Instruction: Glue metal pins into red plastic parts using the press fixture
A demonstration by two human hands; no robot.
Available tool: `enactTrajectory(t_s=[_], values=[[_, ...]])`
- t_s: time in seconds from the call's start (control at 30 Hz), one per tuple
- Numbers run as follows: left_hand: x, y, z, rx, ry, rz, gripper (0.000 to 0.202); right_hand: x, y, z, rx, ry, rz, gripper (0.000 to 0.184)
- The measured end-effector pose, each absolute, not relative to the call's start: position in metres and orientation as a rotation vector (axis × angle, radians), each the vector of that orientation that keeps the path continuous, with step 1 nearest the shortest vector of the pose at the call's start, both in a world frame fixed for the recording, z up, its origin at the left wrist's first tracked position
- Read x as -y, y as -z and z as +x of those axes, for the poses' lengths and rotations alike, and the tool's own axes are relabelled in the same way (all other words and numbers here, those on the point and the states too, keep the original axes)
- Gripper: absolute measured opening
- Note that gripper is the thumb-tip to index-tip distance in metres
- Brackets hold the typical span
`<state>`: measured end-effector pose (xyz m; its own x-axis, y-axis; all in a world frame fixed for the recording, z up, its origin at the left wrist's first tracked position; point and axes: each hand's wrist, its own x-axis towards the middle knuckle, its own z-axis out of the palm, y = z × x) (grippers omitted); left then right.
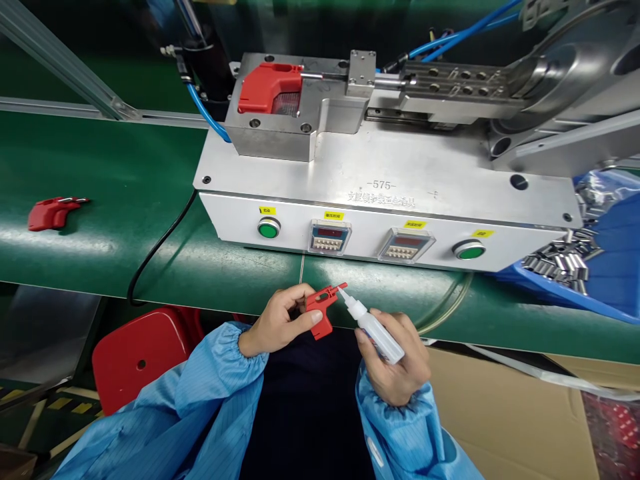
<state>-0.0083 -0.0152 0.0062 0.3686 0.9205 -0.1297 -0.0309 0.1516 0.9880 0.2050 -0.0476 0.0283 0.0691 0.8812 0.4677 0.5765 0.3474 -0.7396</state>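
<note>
1. A wide green conveyor belt (125, 180) runs across the view from 9 to 3 o'clock. It is a flat bed that carries the machine and loose pieces within arm's reach.
2. A silver metal bench press with a white front panel (380, 187) sits on the belt at 12 o'clock. Its green round push buttons (269, 229) face the person, probably for easy reach.
3. A brown cardboard box (500, 413) lies at 4 o'clock below the belt edge, and a red plastic seat (140, 353) stands at 8 o'clock.
4. A blue plastic tray (615, 233) of small metal pins (560, 260) rests at 3 o'clock, just beside the press.
5. The left hand (275, 323), at 6 o'clock, pinches a small red plastic trigger-shaped part (323, 310) between thumb and fingers. It holds the part clear of the belt with its upper end turned toward 2 o'clock.
6. The right hand (397, 367), at 5 o'clock, wraps its fingers around a white plastic squeeze bottle (373, 327). The bottle is tilted so the nozzle points to 10 o'clock and its tip meets the part's upper end.
7. A red plastic housing (265, 87) sits in the press's metal nest at 11 o'clock, which seems to keep it in line with the rod to its right.
8. Another red plastic piece (50, 213) lies on the belt at 9 o'clock, well apart from both hands.
</note>
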Motion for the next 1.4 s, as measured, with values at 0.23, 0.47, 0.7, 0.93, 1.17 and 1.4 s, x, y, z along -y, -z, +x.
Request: enactTrajectory(t_s=[0.23, 0.47, 0.7, 0.93, 1.17, 1.4], values=[[0.0149, -0.0065, -0.0063, -0.968, -0.878, 1.251, 0.029, 0.0544, -0.0291, 0.2029, 1.346, -0.471, -1.418, 0.020], [0.0176, -0.0075, -0.0057, -1.016, -0.865, 1.307, 0.030, 0.0509, -0.0265, 0.2002, 1.326, -0.505, -1.476, 0.023], [0.0163, -0.0092, -0.0059, -1.014, -0.873, 1.311, 0.028, 0.0500, -0.0274, 0.1988, 1.319, -0.511, -1.463, 0.020], [0.0170, -0.0077, -0.0061, -1.003, -0.867, 1.310, 0.028, 0.0507, -0.0252, 0.1997, 1.304, -0.507, -1.465, 0.021], [0.0167, -0.0085, -0.0050, -1.016, -0.859, 1.297, 0.034, 0.0506, -0.0268, 0.2002, 1.315, -0.549, -1.471, 0.020], [0.0166, -0.0087, -0.0052, -0.995, -0.871, 1.292, 0.034, 0.0517, -0.0245, 0.2008, 1.317, -0.574, -1.487, 0.025]])
